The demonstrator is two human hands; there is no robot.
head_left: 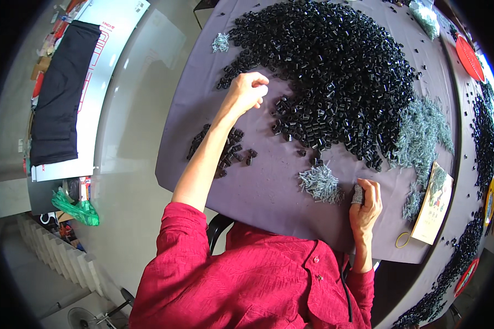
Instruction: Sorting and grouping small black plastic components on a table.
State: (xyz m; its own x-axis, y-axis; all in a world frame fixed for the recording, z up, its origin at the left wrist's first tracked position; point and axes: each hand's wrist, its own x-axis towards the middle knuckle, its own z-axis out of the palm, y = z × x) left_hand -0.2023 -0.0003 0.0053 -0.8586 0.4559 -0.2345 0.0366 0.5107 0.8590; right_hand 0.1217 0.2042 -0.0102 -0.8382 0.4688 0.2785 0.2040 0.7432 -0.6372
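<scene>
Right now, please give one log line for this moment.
left hand: closed, at black parts pile | right hand: holds grey bundle, beside screws | surface: purple cloth

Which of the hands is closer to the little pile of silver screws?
Right. The right hand sits just beside the small screw pile; the left hand is far up by the black pieces.

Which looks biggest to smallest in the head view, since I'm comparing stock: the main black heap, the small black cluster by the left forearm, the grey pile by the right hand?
1. Main black heap
2. Small black cluster
3. Grey pile; close to the cluster, so unsure.
</scene>
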